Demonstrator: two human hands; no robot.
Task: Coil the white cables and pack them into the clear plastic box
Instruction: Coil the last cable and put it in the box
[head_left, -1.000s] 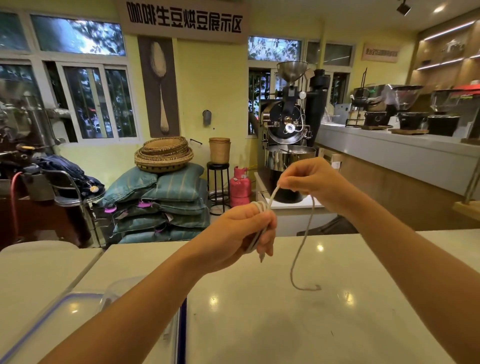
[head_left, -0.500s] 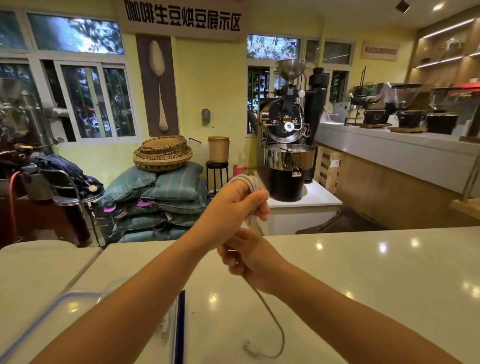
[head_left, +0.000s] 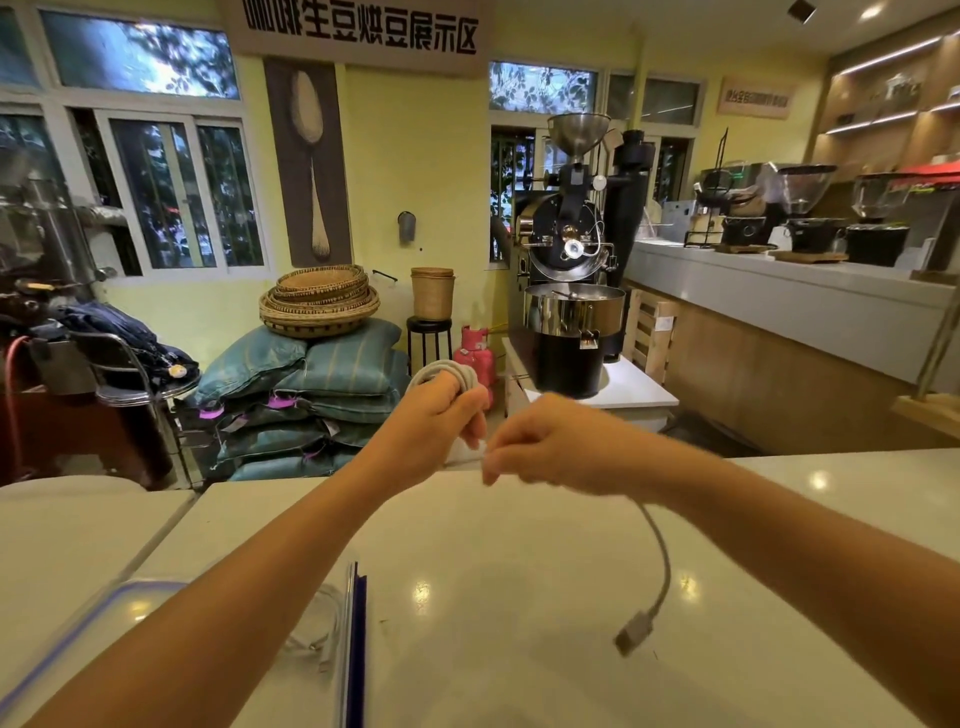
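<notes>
Above the white counter (head_left: 519, 597), both bare hands work at mid-air height. Low at the left edge sits the clear plastic box (head_left: 350, 644), another white cable faintly visible inside. Left hand (head_left: 431, 415) clenches the coiled white cable (head_left: 447, 371). Right hand (head_left: 550, 447) pinches the cable's loose tail, whose connector (head_left: 634, 631) dangles just over the counter.
</notes>
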